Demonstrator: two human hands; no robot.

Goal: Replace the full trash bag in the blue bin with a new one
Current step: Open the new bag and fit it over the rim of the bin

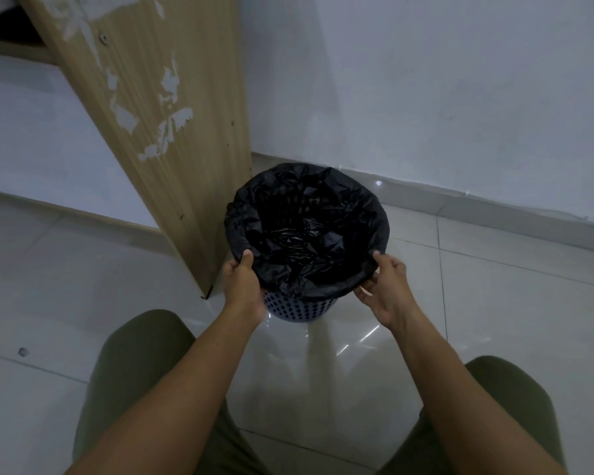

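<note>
A round blue bin (299, 308) with a perforated wall stands on the tiled floor in the corner. A black trash bag (306, 228) lines it, its edge folded over the rim all round, the inside crumpled and dark. My left hand (242, 289) grips the bag-covered rim on the near left, thumb on top. On the near right, my right hand (383, 286) pinches the folded edge of the bag between thumb and fingers. No second bag is in view.
A tall wooden panel (158, 125) with peeled patches stands close to the bin's left. White walls (426, 97) meet behind the bin. My knees in olive trousers (134, 371) flank the glossy tiled floor (494, 303).
</note>
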